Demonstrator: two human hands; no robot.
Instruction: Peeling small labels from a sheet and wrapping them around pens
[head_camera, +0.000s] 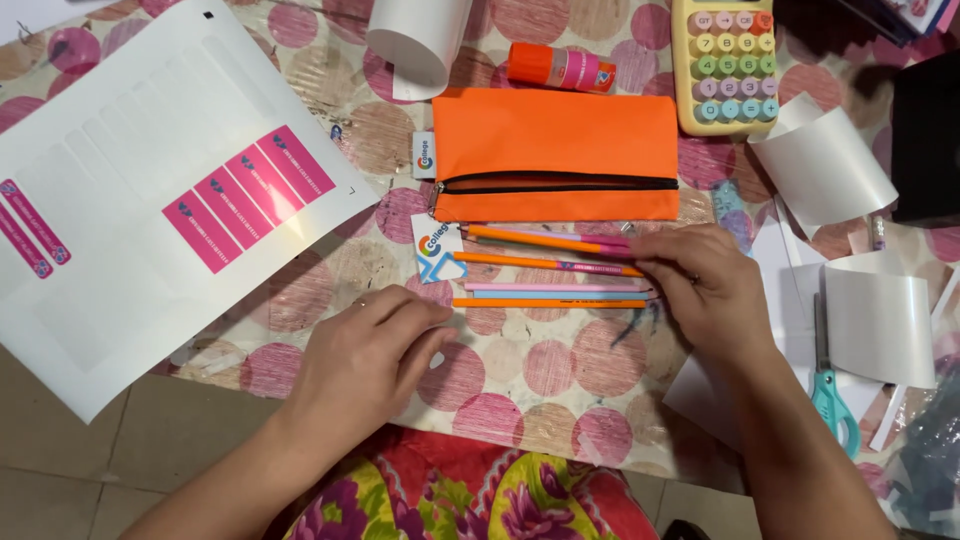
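Note:
Several pencils (545, 265) in orange, pink and blue lie side by side on the patterned tablecloth (520, 370), just below an orange zipped pencil case (555, 150). My right hand (700, 285) rests on their right ends, fingers touching the upper pencils. My left hand (365, 360) lies on the cloth to the left of the pencils, fingers curled together near a small card tag (437, 250); I cannot see anything held in it.
A white label sheet (150, 190) with pink stickers lies at the left. An orange glue stick (560, 68), a pastel calculator (725, 60), curled white paper pieces (825, 165) and teal-handled scissors (830, 390) lie around. A black object (925, 140) sits at the right edge.

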